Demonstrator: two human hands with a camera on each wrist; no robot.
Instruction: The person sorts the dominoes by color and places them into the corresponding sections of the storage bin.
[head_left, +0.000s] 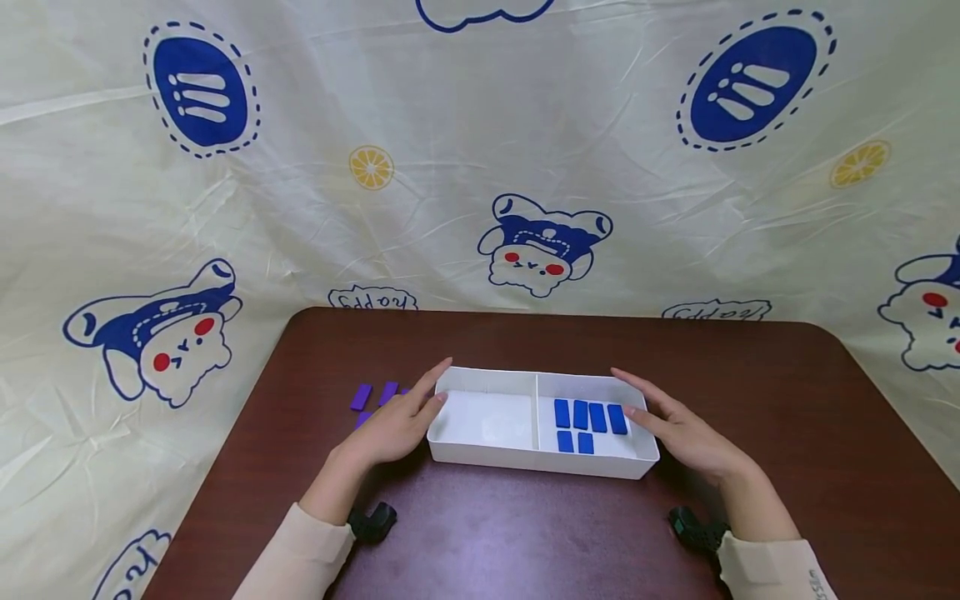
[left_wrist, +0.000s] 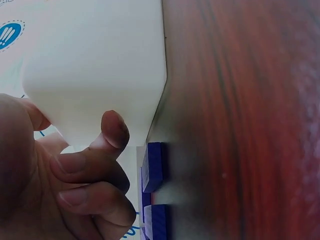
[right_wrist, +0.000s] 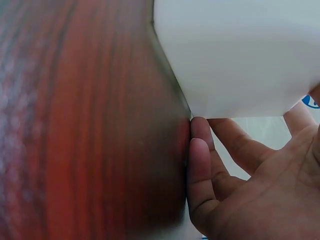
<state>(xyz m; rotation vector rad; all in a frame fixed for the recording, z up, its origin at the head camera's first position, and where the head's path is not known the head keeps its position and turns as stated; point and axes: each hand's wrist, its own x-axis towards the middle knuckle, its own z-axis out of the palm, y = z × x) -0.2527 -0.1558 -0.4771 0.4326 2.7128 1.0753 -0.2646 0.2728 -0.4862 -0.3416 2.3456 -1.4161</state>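
Note:
A white two-compartment box (head_left: pixel 517 461) lies lengthwise on the table between both hands. My left hand (head_left: pixel 396 427) grips its left end, thumb at the rim; in the left wrist view the other fingers (left_wrist: pixel 90 192) bend beside the outer wall. At the opposite end, my right hand (head_left: pixel 688 437) holds the box with its thumb over the rim and its fingers (right_wrist: pixel 201 170) against the outside. Several blue rectangular pieces (head_left: pixel 597 417) lie in two rows in the right compartment. The left compartment's white floor (head_left: pixel 487 417) shows bare.
Several purple rectangular pieces (head_left: pixel 362 397) lie on the dark brown table (head_left: pixel 480 533) left of the box, partly hidden by the left hand. A white printed cloth (head_left: pixel 435 100) hangs behind the table's far edge.

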